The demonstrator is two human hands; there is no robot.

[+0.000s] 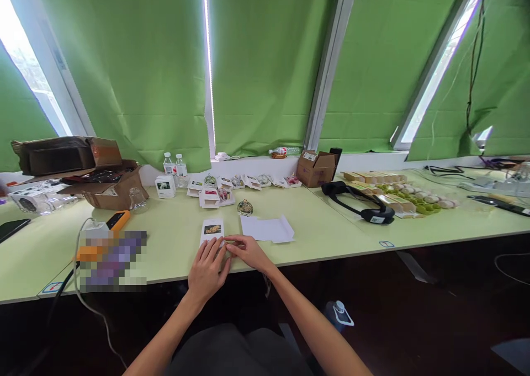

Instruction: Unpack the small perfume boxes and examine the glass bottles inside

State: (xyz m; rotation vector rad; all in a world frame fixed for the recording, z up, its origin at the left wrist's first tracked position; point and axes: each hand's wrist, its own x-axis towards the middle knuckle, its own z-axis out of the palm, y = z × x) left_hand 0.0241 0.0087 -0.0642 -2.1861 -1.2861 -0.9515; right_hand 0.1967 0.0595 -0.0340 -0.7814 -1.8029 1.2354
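A flat white card package [212, 231] with a small picture on it lies near the table's front edge. My left hand [208, 271] rests on its near end, fingers stretched flat. My right hand [247, 251] lies beside it, fingers reaching left to the package's near corner and curled as in a pinch; what they hold is too small to make out. Just beyond lie a round green ornament [245, 206] and a folded white sheet [267, 228].
Small white boxes and ornaments [215, 191] line the back, with two water bottles [174, 168]. Cardboard boxes [105, 185] stand at left, a smaller carton [315, 168] at centre back. A black headset [359, 202] and trays of green and white pieces [408, 195] lie right.
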